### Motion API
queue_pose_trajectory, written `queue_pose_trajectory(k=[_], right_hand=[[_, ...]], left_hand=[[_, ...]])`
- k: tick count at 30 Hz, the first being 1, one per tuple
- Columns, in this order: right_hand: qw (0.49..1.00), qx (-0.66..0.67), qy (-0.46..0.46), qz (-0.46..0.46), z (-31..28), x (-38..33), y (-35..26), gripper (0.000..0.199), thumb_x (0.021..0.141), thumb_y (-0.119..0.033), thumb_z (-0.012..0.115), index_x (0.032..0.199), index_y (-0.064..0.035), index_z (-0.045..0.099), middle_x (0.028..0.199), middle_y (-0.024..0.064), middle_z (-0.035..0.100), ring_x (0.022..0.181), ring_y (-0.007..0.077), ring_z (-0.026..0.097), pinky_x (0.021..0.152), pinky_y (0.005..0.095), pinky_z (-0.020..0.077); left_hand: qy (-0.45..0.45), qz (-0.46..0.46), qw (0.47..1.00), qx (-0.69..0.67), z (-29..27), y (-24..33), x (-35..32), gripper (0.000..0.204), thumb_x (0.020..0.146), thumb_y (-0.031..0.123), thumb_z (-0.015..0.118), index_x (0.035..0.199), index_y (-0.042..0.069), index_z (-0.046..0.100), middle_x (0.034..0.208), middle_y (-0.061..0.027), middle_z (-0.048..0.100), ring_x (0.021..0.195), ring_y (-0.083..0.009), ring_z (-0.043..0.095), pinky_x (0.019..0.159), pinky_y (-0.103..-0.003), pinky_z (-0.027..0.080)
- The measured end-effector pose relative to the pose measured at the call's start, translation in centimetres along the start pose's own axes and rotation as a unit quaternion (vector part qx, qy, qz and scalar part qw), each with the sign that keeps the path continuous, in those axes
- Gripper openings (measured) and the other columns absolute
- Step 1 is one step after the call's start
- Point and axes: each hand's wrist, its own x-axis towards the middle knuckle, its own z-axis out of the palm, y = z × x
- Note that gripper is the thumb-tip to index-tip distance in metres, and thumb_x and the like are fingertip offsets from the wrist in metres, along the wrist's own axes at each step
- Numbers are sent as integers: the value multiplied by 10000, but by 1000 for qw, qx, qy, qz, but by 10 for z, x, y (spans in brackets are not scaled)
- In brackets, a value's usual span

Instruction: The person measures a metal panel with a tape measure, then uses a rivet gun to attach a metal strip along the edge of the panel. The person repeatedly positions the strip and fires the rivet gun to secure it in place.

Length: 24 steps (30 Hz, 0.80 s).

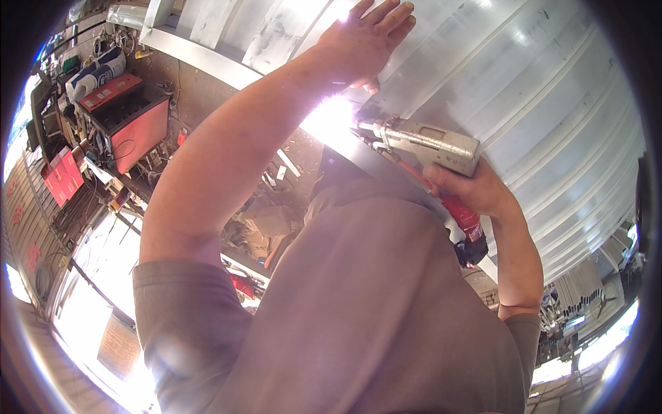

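Note:
My right hand (pixel 479 190) is wrapped round a pistol-shaped power tool (pixel 431 141) with a worn grey body and a narrow metal nose. Below the hand runs a red part with a black end. The nose points left toward the edge of a large ribbed metal panel (pixel 524 96). A glaring white-violet light (pixel 332 119) covers that edge and hides the nose's very tip. My left hand (pixel 362 45) reaches across above the light, fingers stretched out over the panel and holding nothing. Whether its palm presses on the metal cannot be made out.
A pale metal rail (pixel 200 56) frames the panel's far left side. On the left stand a red and black metal box (pixel 134 127) and cluttered shelving. Scraps and cardboard (pixel 269 221) litter the floor beside my body. More stacked metal stock (pixel 576 297) lies at the right.

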Motion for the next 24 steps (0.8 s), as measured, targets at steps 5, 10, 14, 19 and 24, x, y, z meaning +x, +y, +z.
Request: queue_pose_trajectory(k=[5, 10, 14, 19, 24], right_hand=[[1000, 8, 17, -11, 4, -3, 0, 532, 929, -293, 812, 1351, -40, 612, 909, 10, 677, 770, 106, 643, 692, 293, 550], [1000, 8, 17, 4, 3, -4, 2, 528, 931, -289, 810, 1351, -37, 614, 910, 12, 681, 764, 108, 649, 692, 291, 552], [1000, 16, 15, -11, 3, -6, 3, 547, 928, -302, 813, 1356, -29, 609, 912, 14, 685, 767, 109, 655, 694, 293, 558], [1000, 8, 13, 5, 1, -8, 5, 577, 920, -319, 817, 1373, -32, 603, 985, 22, 694, 787, 107, 645, 706, 296, 555], [1000, 8, 7, 23, -1, -11, 7, 598, 924, -313, 801, 1413, -37, 594, 1113, 35, 711, 824, 102, 624, 724, 301, 542]], left_hand=[[4, 0, 1000, 1, -1, 0, -1, 778, 946, 186, 717, 1584, 1, 313, 1606, -215, 343, 1485, -305, 337, 1231, -424, 256], [6, 0, 1000, 0, 0, -1, -1, 823, 934, 217, 731, 1597, 4, 292, 1642, -214, 304, 1528, -312, 293, 1265, -437, 215], [1, 2, 1000, -1, 1, -2, -1, 848, 926, 266, 735, 1599, 5, 291, 1652, -207, 295, 1535, -314, 285, 1268, -451, 214], [-4, 7, 1000, 0, 1, -3, 0, 882, 915, 327, 741, 1602, 7, 289, 1664, -197, 285, 1545, -316, 275, 1272, -468, 213], [-8, 12, 1000, 2, 2, -4, 0, 919, 905, 388, 746, 1606, 9, 287, 1677, -188, 274, 1555, -319, 265, 1276, -485, 212]])
